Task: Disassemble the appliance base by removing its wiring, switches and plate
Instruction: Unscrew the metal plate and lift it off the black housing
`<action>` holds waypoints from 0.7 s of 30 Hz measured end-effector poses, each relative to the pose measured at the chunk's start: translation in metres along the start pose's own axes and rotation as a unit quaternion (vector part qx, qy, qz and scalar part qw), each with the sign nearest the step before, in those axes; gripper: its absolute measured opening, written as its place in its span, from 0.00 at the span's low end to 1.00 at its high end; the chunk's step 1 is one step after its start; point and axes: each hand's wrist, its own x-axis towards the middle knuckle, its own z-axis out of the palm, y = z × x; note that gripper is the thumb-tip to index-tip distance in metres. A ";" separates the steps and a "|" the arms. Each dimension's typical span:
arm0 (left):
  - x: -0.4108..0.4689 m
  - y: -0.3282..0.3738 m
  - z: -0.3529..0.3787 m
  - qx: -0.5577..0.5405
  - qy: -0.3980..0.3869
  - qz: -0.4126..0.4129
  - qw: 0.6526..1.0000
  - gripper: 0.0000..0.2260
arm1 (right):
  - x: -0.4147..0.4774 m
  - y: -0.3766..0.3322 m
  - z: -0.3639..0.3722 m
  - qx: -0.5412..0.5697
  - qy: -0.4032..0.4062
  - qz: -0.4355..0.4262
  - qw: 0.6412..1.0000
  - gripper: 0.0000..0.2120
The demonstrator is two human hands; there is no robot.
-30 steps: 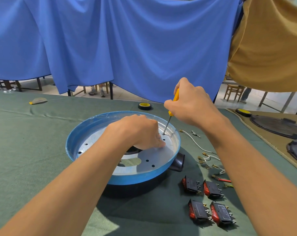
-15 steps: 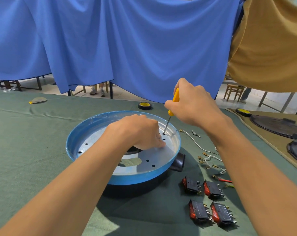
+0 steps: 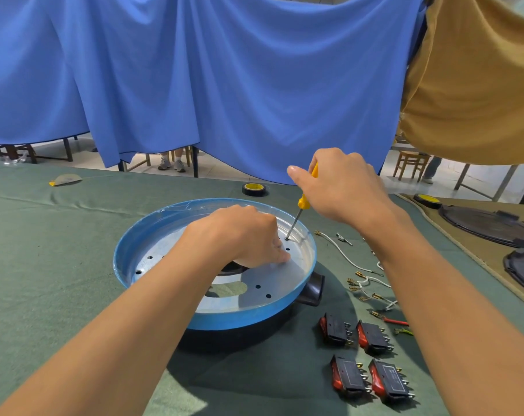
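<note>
The round blue appliance base (image 3: 125, 265) is seen at the centre of the frame, set on a green-covered table (image 3: 44, 265), with a black knob (image 3: 313, 288) projecting from its right side. A perforated metal plate (image 3: 272, 283) is seated inside the base. The left hand (image 3: 239, 235) is laid on the plate with its fingers bent and the fingertips (image 3: 283, 257) pressed to the metal; whether anything is pinched beneath it cannot be told. A yellow-handled screwdriver (image 3: 302, 202) is gripped in the right hand (image 3: 341, 184), just above and right of centre, and is tilted so that its tip is set at a hole near the plate's far right edge, just beside the left fingertips. Four black and red switches (image 3: 374, 337) are laid out in two pairs at the lower right, apart from the base. Loose white wires (image 3: 341, 250) with brass terminals and a red wire (image 3: 395, 321) are scattered right of the base, partly hidden by the right forearm. A roll of tape (image 3: 254, 189) is found beyond the base. A blue curtain (image 3: 194, 85) is hung across the upper frame, and a mustard cloth (image 3: 479, 85) at the upper right.
</note>
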 end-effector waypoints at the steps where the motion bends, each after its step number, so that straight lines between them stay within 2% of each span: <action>1: 0.000 0.000 0.000 0.000 -0.001 0.000 1.000 0.22 | 0.001 0.000 0.000 0.006 -0.001 -0.002 1.000 0.14; 4: 0.000 0.000 0.000 -0.001 -0.002 -0.001 1.000 0.23 | 0.001 0.000 -0.003 0.029 -0.025 -0.006 0.999 0.07; 8: 0.000 0.000 0.000 0.001 0.003 0.004 1.000 0.22 | -0.001 0.000 -0.003 0.015 -0.022 -0.006 1.000 0.10; 11: -0.001 -0.001 0.000 0.005 0.004 0.005 1.000 0.22 | -0.001 0.000 -0.002 -0.002 -0.003 0.002 1.000 0.17; 14: 0.000 -0.001 0.000 0.002 0.003 0.007 1.000 0.21 | 0.002 -0.001 -0.002 0.017 -0.017 -0.001 1.000 0.09; 16: 0.000 0.000 0.000 -0.001 0.003 0.007 1.000 0.22 | 0.002 -0.001 -0.004 0.030 -0.029 -0.007 0.999 0.08; 19: -0.001 -0.001 0.000 -0.002 0.000 0.009 1.000 0.22 | -0.001 -0.002 -0.002 0.018 -0.022 -0.009 1.000 0.10; 21: 0.000 -0.001 0.000 -0.001 0.000 0.011 1.000 0.21 | -0.002 -0.002 -0.001 -0.007 -0.005 0.000 1.000 0.17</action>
